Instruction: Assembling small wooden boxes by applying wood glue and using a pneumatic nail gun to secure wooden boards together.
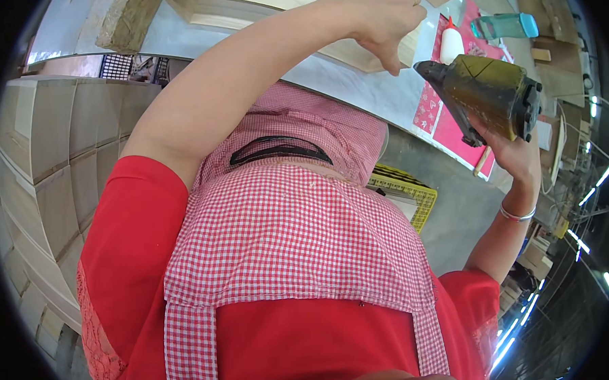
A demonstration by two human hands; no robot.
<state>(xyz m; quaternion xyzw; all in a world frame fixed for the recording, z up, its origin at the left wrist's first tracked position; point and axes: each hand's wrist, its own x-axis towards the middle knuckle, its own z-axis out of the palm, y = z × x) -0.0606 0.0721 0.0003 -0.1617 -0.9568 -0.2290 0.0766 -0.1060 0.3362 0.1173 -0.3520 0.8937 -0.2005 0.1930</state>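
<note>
My left hand (391, 24) reaches over a pale wooden piece (353, 55) on the table, its thumb stretched out and apart from the fingers. Nothing shows between them, and the far fingertips are partly hidden. In my right hand (513, 155) is a dark olive nail gun (487, 90), gripped by its handle. The tool is raised by the table's near edge, its narrow nose pointing left toward my left thumb, without touching it. A white glue bottle (452, 44) with a red tip stands just beyond the tool.
A teal bottle (504, 26) lies at the far right on a red patterned cover (431, 110). A worn wooden block (128, 22) sits at the far left of the table. Stacked wooden boxes (54, 133) rise at my left. A yellow crate (422, 208) stands below the table edge.
</note>
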